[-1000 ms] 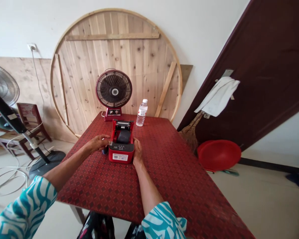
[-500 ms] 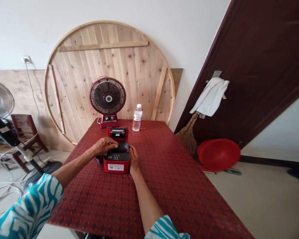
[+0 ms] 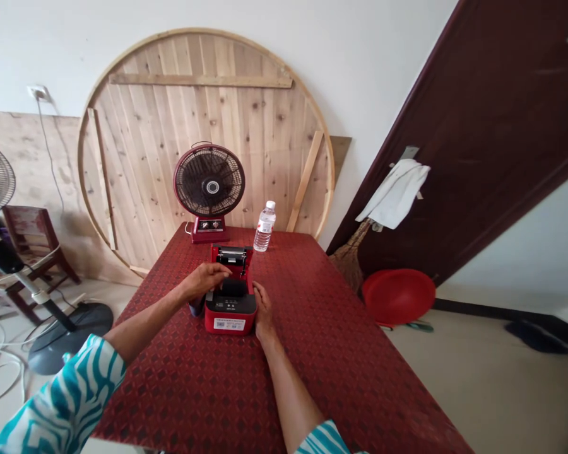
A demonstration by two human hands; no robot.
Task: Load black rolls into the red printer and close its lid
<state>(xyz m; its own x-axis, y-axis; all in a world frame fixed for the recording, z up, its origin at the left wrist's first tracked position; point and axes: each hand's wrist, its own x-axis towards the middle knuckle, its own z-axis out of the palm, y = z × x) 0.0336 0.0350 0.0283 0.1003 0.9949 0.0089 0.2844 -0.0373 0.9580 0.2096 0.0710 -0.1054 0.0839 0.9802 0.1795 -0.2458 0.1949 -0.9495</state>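
Note:
A red and black label printer (image 3: 230,323) stands on the table, its lid (image 3: 231,255) raised at the back. A dark black part (image 3: 235,288) lies in its open compartment. My left hand (image 3: 208,277) is over the compartment's left side, fingers pinched together; what they hold, if anything, I cannot make out. Against the printer's right side, my right hand (image 3: 264,312) grips the casing. A dark bluish thing (image 3: 196,307) beside the printer's left side is partly hidden under my left hand.
On the red patterned table (image 3: 322,353), a small red fan (image 3: 209,183) and a water bottle (image 3: 264,228) stand behind the printer. A round wooden board (image 3: 203,120) leans on the wall. A standing fan (image 3: 0,239) is at left, a red basin (image 3: 400,296) at right.
My left hand has lifted slightly off the dark part, which now sits lower in the compartment. My right hand stays at the printer's side. The view has shifted a little.

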